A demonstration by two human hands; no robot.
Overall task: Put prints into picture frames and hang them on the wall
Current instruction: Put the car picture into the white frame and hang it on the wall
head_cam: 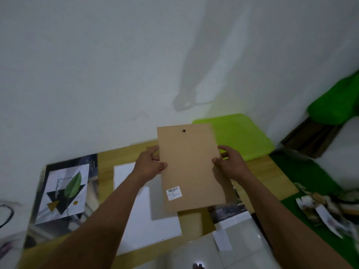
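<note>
Wall (97,65): white and bare where we can see it, rising just behind the desk.
Desk (108,158): pale wood, carrying the prints below our arms.
White sheet (139,210): flat on the desk, under and left of the board; sheet or frame front, we cannot tell.
Leaf print (66,193): at the desk's left end, well apart from our hands.
Backing board (190,167): brown, held in the air above the desk, long axis upright, plain back toward us.
Left hand (149,164): fingers pinching the board's left long edge.
Right hand (231,164): fingers clasping the right long edge, level with the left, neither nearer.
Hanger hole (183,130): at the top end, nearest the wall; we judge that end leads any hanging.
</note>
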